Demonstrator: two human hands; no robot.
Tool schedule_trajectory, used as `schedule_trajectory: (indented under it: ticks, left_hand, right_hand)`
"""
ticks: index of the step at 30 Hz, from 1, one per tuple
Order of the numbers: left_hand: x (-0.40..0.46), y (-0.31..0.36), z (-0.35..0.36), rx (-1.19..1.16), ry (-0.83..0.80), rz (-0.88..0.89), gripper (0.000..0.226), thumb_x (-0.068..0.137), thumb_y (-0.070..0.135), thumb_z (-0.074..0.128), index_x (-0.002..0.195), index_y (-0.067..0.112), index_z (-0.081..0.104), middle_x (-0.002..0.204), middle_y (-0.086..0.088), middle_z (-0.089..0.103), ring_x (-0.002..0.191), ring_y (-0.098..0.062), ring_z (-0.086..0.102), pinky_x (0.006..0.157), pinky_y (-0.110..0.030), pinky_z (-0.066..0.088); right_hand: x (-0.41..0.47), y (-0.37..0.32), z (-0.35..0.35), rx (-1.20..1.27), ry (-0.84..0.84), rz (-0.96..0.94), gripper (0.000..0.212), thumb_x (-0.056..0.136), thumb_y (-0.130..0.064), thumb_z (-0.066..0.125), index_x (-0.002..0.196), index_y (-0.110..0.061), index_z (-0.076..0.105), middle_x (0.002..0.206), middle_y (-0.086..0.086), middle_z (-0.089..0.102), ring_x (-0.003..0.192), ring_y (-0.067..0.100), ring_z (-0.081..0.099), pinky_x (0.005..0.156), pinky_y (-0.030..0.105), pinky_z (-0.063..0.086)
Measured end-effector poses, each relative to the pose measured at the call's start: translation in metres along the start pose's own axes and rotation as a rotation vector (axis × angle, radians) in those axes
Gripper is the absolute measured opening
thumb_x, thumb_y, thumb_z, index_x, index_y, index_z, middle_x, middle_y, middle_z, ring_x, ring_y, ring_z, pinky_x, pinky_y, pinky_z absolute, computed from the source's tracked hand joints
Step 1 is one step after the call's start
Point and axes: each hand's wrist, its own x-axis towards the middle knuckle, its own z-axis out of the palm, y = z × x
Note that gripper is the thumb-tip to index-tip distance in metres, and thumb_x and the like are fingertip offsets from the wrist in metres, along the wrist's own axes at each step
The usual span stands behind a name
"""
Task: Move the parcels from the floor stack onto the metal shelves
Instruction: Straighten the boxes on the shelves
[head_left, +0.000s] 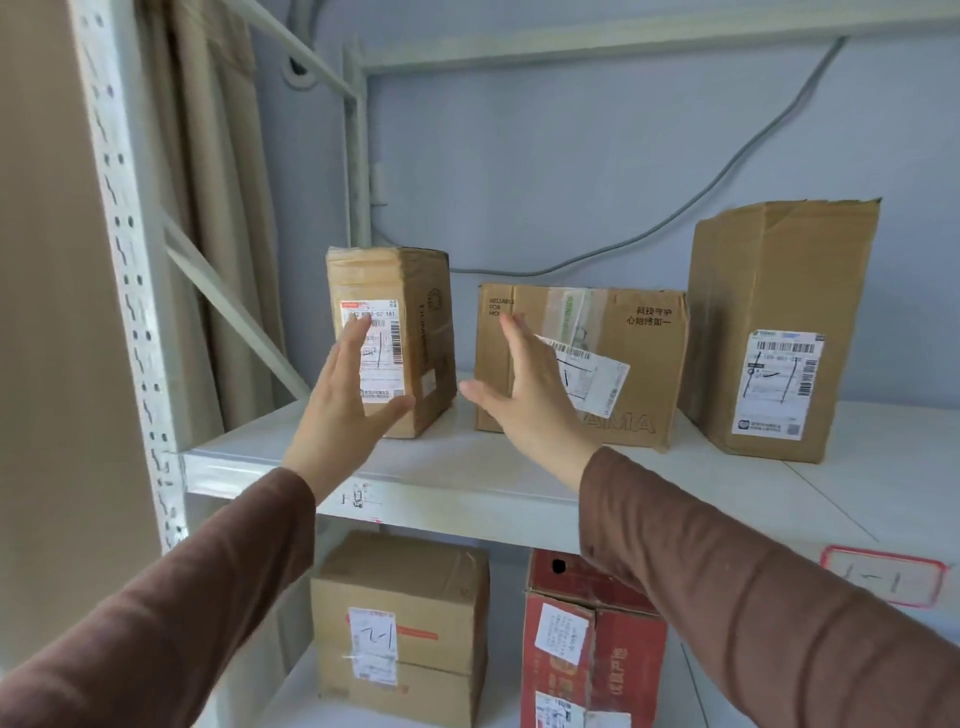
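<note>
I see both hands spread and empty: left hand (345, 402), right hand (524, 397), by the upright parcel (410, 338) at 12 o'clock on the upper shelf (467, 467); five parcels are shelved, floor stack unseen.

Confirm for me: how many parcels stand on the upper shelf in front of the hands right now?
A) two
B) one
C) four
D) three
D: the upper shelf carries a small upright box on the left, a wide box in the middle and a tall box on the right, with both open hands raised before them.
</note>
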Motion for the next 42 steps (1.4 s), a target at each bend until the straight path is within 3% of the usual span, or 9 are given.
schedule_trajectory:
  ticks: [5, 9, 13, 17, 29, 32, 35, 38, 42]
  left_hand:
    - [0.012, -0.056, -0.014, -0.043, -0.048, -0.284, 0.108, 0.085, 0.032, 0.08, 0.161, 0.029, 0.004, 0.168, -0.002, 0.018, 0.151, -0.023, 0.027, 0.123, -0.045, 0.026]
    - [0.028, -0.077, -0.009, -0.172, -0.24, -0.458, 0.109, 0.087, 0.025, 0.078, 0.161, 0.032, -0.001, 0.164, -0.008, 0.03, 0.142, -0.03, 0.044, 0.117, -0.047, 0.037]
    - [0.041, -0.097, 0.0, -0.085, -0.387, -0.485, 0.094, 0.09, 0.028, 0.076, 0.157, 0.035, 0.011, 0.139, -0.006, 0.058, 0.128, -0.029, 0.057, 0.113, -0.045, 0.041]
    - [0.05, -0.104, 0.01, -0.085, -0.45, -0.456, 0.076, 0.094, 0.024, 0.071, 0.152, 0.03, 0.021, 0.136, -0.005, 0.062, 0.119, -0.026, 0.061, 0.109, -0.041, 0.044]
    - [0.065, -0.104, 0.032, -0.069, -0.434, -0.48, 0.08, 0.097, 0.025, 0.066, 0.158, 0.025, 0.015, 0.147, -0.01, 0.055, 0.13, -0.031, 0.055, 0.111, -0.041, 0.04]
    - [0.058, -0.099, 0.025, -0.134, -0.397, -0.517, 0.093, 0.092, 0.031, 0.073, 0.16, 0.026, 0.009, 0.154, -0.011, 0.047, 0.137, -0.029, 0.05, 0.116, -0.045, 0.039]
    - [0.037, -0.083, 0.012, -0.156, -0.311, -0.501, 0.104, 0.087, 0.037, 0.078, 0.161, 0.028, 0.005, 0.164, -0.008, 0.031, 0.148, -0.029, 0.036, 0.119, -0.045, 0.032]
    - [0.002, -0.059, -0.003, -0.152, -0.209, -0.374, 0.093, 0.089, 0.035, 0.075, 0.16, 0.028, 0.016, 0.165, -0.001, 0.029, 0.148, -0.026, 0.033, 0.119, -0.044, 0.031]
    - [-0.058, -0.033, -0.012, -0.184, -0.114, -0.211, 0.083, 0.091, 0.032, 0.073, 0.158, 0.033, 0.026, 0.161, 0.014, 0.034, 0.147, -0.006, 0.033, 0.12, -0.031, 0.028]
  right_hand:
    - [0.031, -0.013, 0.063, 0.09, -0.15, 0.095, 0.095, 0.093, -0.042, 0.068, 0.162, -0.021, 0.006, 0.169, -0.001, 0.011, 0.155, 0.019, 0.013, 0.126, 0.044, 0.018]
    - [0.05, -0.01, 0.09, 0.099, -0.195, 0.211, 0.102, 0.094, -0.039, 0.069, 0.162, -0.019, -0.006, 0.169, 0.001, 0.017, 0.151, 0.019, 0.028, 0.12, 0.035, 0.025]
    - [0.061, 0.001, 0.107, 0.061, -0.25, 0.307, 0.102, 0.095, -0.04, 0.066, 0.161, -0.015, -0.008, 0.165, 0.007, 0.029, 0.147, 0.024, 0.036, 0.117, 0.036, 0.033]
    - [0.066, 0.013, 0.118, 0.015, -0.279, 0.336, 0.095, 0.097, -0.036, 0.064, 0.162, -0.015, -0.003, 0.164, 0.006, 0.031, 0.145, 0.027, 0.04, 0.116, 0.038, 0.035]
    - [0.08, 0.028, 0.125, 0.026, -0.242, 0.414, 0.085, 0.099, -0.028, 0.061, 0.162, -0.015, 0.005, 0.161, 0.006, 0.036, 0.141, 0.028, 0.044, 0.115, 0.037, 0.037]
    - [0.07, 0.018, 0.115, 0.06, -0.246, 0.393, 0.086, 0.099, -0.031, 0.062, 0.162, -0.016, 0.005, 0.164, 0.004, 0.031, 0.145, 0.026, 0.039, 0.115, 0.036, 0.034]
    - [0.048, 0.002, 0.098, 0.092, -0.248, 0.316, 0.09, 0.099, -0.036, 0.062, 0.162, -0.018, 0.001, 0.167, 0.002, 0.023, 0.149, 0.024, 0.031, 0.119, 0.036, 0.029]
    - [0.01, -0.018, 0.082, 0.133, -0.198, 0.165, 0.084, 0.097, -0.033, 0.065, 0.161, -0.02, 0.013, 0.165, 0.0, 0.027, 0.149, 0.019, 0.03, 0.118, 0.028, 0.024]
    - [-0.054, -0.031, 0.07, 0.172, -0.152, -0.026, 0.074, 0.099, -0.032, 0.064, 0.16, -0.022, 0.024, 0.163, -0.006, 0.031, 0.149, 0.007, 0.026, 0.121, 0.025, 0.023]
